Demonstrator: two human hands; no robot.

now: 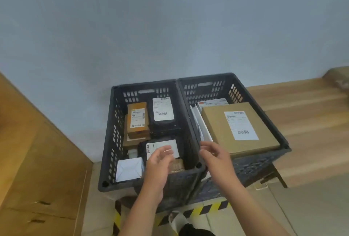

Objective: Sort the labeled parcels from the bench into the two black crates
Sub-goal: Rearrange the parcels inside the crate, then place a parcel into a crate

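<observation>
Two black crates stand side by side against the wall. The left crate (113,141) holds several parcels: a brown box with a yellow label (137,120), a black bag with a white label (164,116), another black labeled bag (160,146) and a white envelope (129,168). The right crate (236,84) holds a large flat cardboard box with a white label (239,126) and white envelopes (200,122) standing on edge. My left hand (158,162) hovers over the near black bag, fingers relaxed, holding nothing. My right hand (215,155) is open above the rim between the crates.
A tall cardboard box (37,160) stands at the left. A wooden bench (302,113) runs to the right behind the crates, with a brown parcel (338,77) at its far end. Yellow-black hazard tape (204,209) marks the floor below.
</observation>
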